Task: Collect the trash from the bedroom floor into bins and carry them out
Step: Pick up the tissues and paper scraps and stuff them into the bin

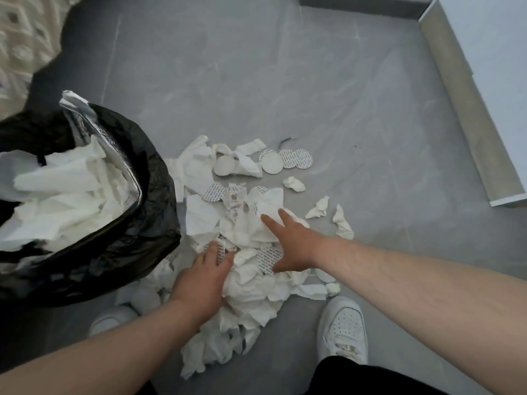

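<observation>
Tissue pile right of bin | light, soft, compressible; scoop from edges | left hand, right hand: spread flat on it, gripping nothing

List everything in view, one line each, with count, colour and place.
bin liner: one, black, left.
tissues in bin: many, white, inside the liner.
tissue pile: many crumpled, white, floor centre.
round discs: at least seven, white or printed grey, among the pile.
rug: one, beige patterned, top left.
furniture piece: one, white, top right.
floor: grey.
shoes: two, white, bottom.
left hand: rests on the pile.
right hand: fingers spread on the pile.
</observation>
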`<move>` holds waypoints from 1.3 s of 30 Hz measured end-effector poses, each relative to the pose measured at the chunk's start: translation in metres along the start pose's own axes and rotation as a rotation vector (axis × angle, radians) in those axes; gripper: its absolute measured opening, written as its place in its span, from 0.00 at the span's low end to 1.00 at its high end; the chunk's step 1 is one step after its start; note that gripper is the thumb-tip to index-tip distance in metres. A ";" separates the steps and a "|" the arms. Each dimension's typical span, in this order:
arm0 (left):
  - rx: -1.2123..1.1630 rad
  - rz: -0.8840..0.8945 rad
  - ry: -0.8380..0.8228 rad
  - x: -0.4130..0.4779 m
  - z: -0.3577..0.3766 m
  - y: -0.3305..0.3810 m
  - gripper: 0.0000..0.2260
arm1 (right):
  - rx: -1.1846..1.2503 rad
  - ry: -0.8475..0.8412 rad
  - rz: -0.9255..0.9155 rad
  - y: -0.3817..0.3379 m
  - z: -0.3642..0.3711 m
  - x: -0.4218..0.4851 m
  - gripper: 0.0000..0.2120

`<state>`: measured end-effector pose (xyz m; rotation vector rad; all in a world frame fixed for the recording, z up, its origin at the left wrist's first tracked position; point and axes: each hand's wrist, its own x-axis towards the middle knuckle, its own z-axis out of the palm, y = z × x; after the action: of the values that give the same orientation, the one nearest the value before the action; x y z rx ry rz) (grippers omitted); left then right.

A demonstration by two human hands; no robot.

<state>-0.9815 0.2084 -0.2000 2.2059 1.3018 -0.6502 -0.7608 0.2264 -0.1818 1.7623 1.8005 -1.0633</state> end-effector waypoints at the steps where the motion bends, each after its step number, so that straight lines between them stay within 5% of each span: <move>1: -0.015 0.017 0.024 0.001 -0.001 -0.002 0.34 | 0.011 -0.012 0.009 -0.002 0.003 0.002 0.56; 5: -0.143 0.067 0.102 0.005 -0.004 -0.009 0.23 | 0.008 -0.025 0.038 -0.006 0.016 0.004 0.49; 11: -0.383 0.080 0.238 0.009 -0.014 -0.007 0.14 | 0.094 0.078 0.024 -0.004 0.024 0.007 0.03; 22: -0.409 0.151 0.361 -0.006 -0.137 0.001 0.08 | 0.180 0.415 -0.039 0.002 -0.090 -0.045 0.02; 24: -0.447 0.150 0.418 -0.016 -0.169 0.000 0.10 | 0.176 0.475 -0.064 -0.009 -0.114 -0.068 0.10; 34: -0.813 0.079 0.649 -0.094 -0.227 -0.032 0.03 | 0.585 0.735 -0.050 -0.057 -0.175 -0.153 0.04; 39: -1.031 -0.002 0.757 -0.117 -0.229 -0.070 0.08 | 0.687 0.747 -0.048 -0.069 -0.174 -0.135 0.02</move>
<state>-1.0600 0.3054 0.0354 1.5407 1.4687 0.8120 -0.7730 0.2733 0.0441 2.8329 2.0110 -1.2400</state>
